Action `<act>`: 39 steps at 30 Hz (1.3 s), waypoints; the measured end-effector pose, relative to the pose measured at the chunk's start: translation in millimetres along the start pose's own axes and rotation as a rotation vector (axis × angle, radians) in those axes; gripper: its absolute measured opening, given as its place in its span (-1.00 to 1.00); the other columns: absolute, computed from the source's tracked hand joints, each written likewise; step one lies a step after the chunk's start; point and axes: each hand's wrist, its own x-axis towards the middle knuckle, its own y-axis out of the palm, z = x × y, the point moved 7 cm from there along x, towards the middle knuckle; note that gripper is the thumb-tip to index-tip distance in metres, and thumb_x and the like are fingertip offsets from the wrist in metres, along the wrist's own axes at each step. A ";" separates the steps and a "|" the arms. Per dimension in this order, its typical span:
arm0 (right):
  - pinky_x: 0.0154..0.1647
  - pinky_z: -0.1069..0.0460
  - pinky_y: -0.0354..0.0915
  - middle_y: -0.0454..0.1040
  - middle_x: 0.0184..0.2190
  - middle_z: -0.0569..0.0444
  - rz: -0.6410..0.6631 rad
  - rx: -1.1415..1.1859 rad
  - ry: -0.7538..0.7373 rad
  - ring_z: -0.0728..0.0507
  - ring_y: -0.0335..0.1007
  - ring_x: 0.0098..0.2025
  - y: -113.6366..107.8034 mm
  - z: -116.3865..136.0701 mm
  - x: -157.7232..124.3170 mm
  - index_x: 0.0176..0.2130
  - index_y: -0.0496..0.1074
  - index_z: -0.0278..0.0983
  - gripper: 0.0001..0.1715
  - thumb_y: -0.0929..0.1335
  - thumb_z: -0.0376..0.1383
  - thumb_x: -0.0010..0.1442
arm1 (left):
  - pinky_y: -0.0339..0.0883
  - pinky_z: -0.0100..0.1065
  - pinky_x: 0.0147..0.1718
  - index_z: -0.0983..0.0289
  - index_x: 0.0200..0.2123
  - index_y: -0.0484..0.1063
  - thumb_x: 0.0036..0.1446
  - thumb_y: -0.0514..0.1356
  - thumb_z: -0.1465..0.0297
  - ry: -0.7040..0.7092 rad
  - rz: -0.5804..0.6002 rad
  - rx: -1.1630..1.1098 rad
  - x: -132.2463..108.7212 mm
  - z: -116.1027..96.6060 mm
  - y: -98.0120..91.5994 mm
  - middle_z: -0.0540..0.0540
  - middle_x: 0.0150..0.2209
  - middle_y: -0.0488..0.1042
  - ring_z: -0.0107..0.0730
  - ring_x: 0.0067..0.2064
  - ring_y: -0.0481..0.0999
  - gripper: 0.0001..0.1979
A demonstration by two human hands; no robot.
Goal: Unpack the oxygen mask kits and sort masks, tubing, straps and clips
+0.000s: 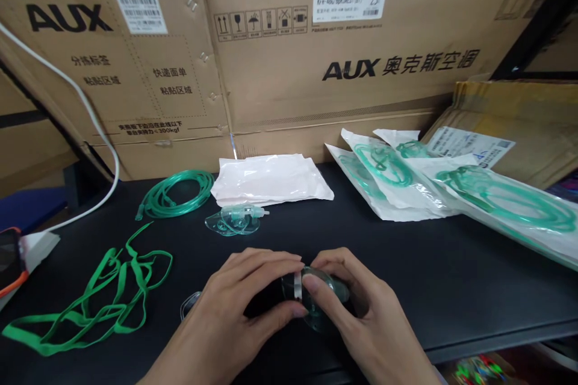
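My left hand (230, 319) and my right hand (361, 319) meet low in the middle of the black table (451, 264), both closed round a clear plastic oxygen mask (323, 304) with a pale metal nose strip at its top. The fingertips of both hands press on that strip. A second clear mask (235, 219) with a greenish connector lies flat just beyond my hands. A coil of green tubing (178, 192) rests to the left of it. Loose green elastic straps (103, 295) sprawl to the left of my left hand.
Empty white pouches (271, 180) are stacked behind the second mask. Several sealed packs with green tubing (451, 186) fan out at the right. Large AUX cardboard boxes (316, 60) wall off the back. A white cable (97, 126) and a phone (9, 255) sit at the left edge.
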 end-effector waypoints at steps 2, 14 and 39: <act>-0.23 0.10 0.39 0.55 -0.35 0.15 0.044 -0.010 -0.030 -0.06 0.51 -0.31 2.0 3.7 -1.3 -0.22 0.42 -0.18 -0.84 0.38 -0.14 0.30 | 0.39 -0.20 0.10 -0.03 0.11 0.39 0.27 0.30 0.26 0.026 -0.021 0.005 0.4 -0.1 -3.2 -0.04 0.05 0.57 -0.29 0.06 0.53 -0.64; -0.13 0.08 0.44 0.57 -0.22 0.15 0.127 0.003 -0.010 -0.12 0.54 -0.07 1.2 3.9 -4.1 -0.03 0.43 -0.11 -0.74 0.38 -0.20 0.26 | 0.42 -0.29 0.00 -0.06 0.14 0.41 0.27 0.31 0.34 0.036 -0.062 -0.013 1.0 2.0 -10.5 -0.06 0.00 0.58 -0.32 0.01 0.51 -0.61; -0.20 0.06 0.37 0.59 -0.29 0.13 0.058 -0.058 -0.092 -0.14 0.51 -0.23 -3.5 16.8 -4.6 -0.15 0.52 -0.17 -0.76 0.37 -0.10 0.29 | 0.40 -0.04 0.05 0.16 -0.31 0.47 0.27 0.20 0.33 -0.165 -0.062 0.268 -58.4 15.7 -71.3 0.13 -0.01 0.56 -0.09 0.05 0.49 -0.90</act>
